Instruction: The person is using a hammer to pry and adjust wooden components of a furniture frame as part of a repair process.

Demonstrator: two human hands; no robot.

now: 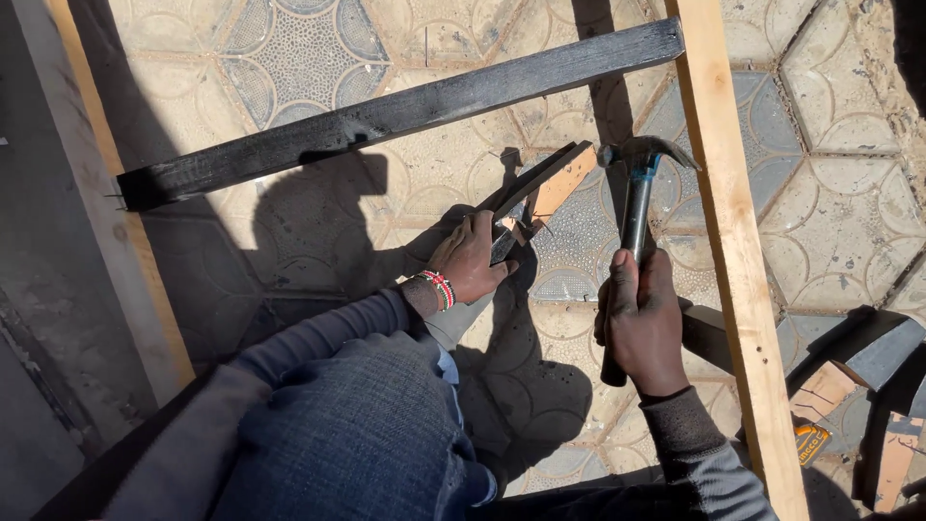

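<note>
My left hand (pixel 470 259) grips a short wooden offcut (pixel 552 185), charred black along one side, and holds it angled up to the right above the patterned tile floor. A beaded bracelet sits on that wrist. My right hand (pixel 641 314) is closed around the dark handle of a claw hammer (pixel 637 193). The hammer's steel head is just right of the offcut's upper end, close to it.
A long blackened beam (pixel 395 111) lies diagonally across the top. A pale wooden plank (pixel 738 260) runs down the right side, beside my right hand. Dark blocks and wood scraps (pixel 868 357) lie at lower right. A wall edge (pixel 96 241) borders the left.
</note>
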